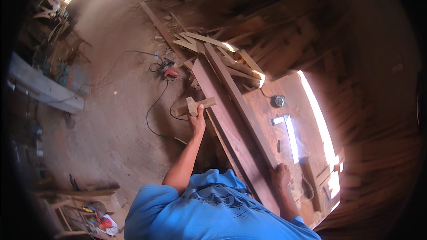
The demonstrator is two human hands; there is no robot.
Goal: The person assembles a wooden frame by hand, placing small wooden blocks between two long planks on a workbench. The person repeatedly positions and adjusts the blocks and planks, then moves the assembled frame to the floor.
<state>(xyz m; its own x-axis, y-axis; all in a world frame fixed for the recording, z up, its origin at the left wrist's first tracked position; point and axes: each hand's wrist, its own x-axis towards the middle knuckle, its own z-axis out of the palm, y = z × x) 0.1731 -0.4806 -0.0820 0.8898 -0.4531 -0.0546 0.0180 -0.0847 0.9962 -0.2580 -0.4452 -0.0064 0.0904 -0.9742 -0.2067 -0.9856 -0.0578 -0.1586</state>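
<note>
My left hand [197, 120] is closed around what looks like a wooden marking gauge [207, 103], a short block set across a bar. It is held out past the left edge of a long, wide reddish-brown board [231, 126]. Along the right side of that board runs a long, narrow wooden beam [242, 106]. My right hand [281, 177] grips the near part of this beam, fingers curled over its edge. Both timbers slant from near my body toward the far left, over a wooden worktable [262, 115].
On the worktable are a shiny L-shaped square [290, 140], a round dark-and-silver object [278, 101] and a wood piece [310, 182]. A red power tool [170, 72] with a trailing cord lies on the floor. Scrap wood [213, 40] is piled beyond; a wooden tool box [66, 213] stands lower left.
</note>
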